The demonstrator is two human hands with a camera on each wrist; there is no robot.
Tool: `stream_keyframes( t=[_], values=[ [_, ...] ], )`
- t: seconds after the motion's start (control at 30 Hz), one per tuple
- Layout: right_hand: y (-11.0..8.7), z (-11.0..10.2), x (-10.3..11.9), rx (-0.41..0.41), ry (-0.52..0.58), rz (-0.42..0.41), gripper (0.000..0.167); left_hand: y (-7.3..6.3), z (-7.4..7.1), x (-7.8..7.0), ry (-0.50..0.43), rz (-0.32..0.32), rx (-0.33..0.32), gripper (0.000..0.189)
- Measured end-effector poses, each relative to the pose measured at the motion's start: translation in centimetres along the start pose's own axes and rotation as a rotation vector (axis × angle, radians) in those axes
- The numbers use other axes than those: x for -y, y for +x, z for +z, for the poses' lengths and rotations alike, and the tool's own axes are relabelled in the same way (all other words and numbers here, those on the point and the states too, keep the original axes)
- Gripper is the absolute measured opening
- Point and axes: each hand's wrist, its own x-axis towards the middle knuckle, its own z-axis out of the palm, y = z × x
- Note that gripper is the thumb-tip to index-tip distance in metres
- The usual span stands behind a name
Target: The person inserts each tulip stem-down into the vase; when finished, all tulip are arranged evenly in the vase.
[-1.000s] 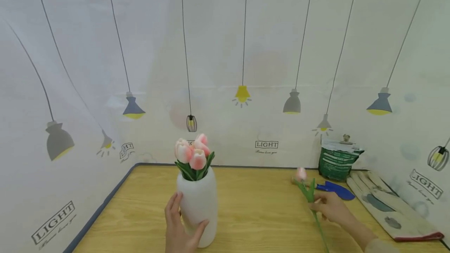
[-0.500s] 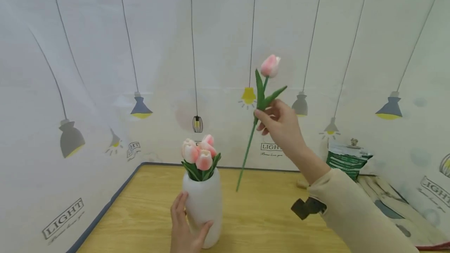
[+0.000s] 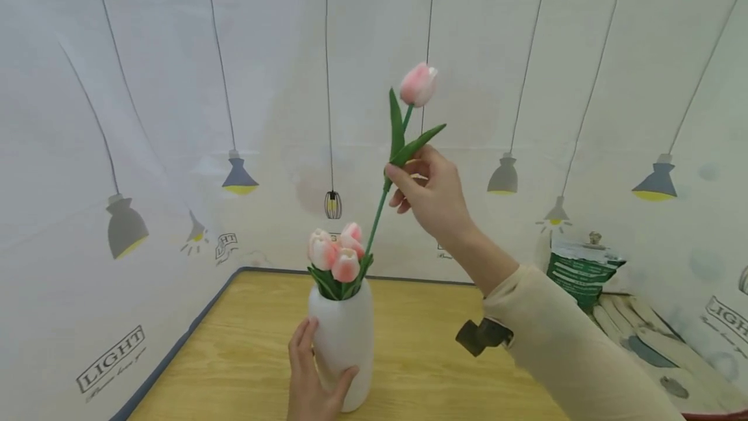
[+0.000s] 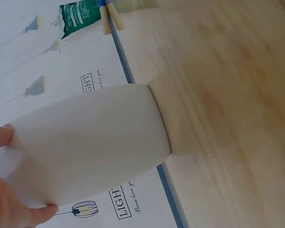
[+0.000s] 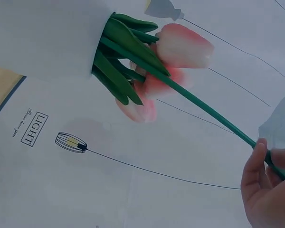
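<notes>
My left hand (image 3: 312, 369) holds the side of a tall white vase (image 3: 353, 343), which stands upright on the wooden table. Several pink-and-white tulips (image 3: 346, 266) with green leaves stick out of its mouth. Above and to the right, my right hand (image 3: 435, 200) pinches one more pink tulip (image 3: 418, 85) by its stem, just below the leaves. That stem slants down to the vase's mouth; in the right wrist view the stem (image 5: 204, 107) runs past the other blooms to the opening, and its lower end is hidden. Thumb and fingertips (image 4: 45, 213) touch the vase in the left wrist view.
At the back right stands a green and white bag (image 3: 584, 271) with a clip on top. Pale work gloves (image 3: 654, 343) lie in front of it. Tan-handled tools (image 4: 106, 21) show near the bag in the left wrist view. Walls enclose the table (image 3: 444, 375).
My right hand has lifted the single tulip from the table's right side and brought it left over the vase, stem end down at the mouth. The left hand keeps its hold on the vase.
</notes>
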Motion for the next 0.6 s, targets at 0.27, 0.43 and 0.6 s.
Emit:
stream_keyframes(
  t=[0.27, 0.43, 0.6],
  values=[
    [-3.1, 2.5, -3.2, 0.292, -0.181, 0.025, 0.014, 0.0, 0.1, -0.1, -0.007, -0.065, 0.036, 0.103],
    [-5.8, 4.2, -6.5, 0.266, -0.148, 0.140, 0.013, 0.0, 0.0, 0.1, -0.025, -0.031, 0.031, 0.103],
    [-6.9, 5.1, -8.7, 0.205, -0.191, 0.170, 0.009, 0.0, 0.1, 0.3, -0.030, 0.011, 0.022, 0.102]
  ],
)
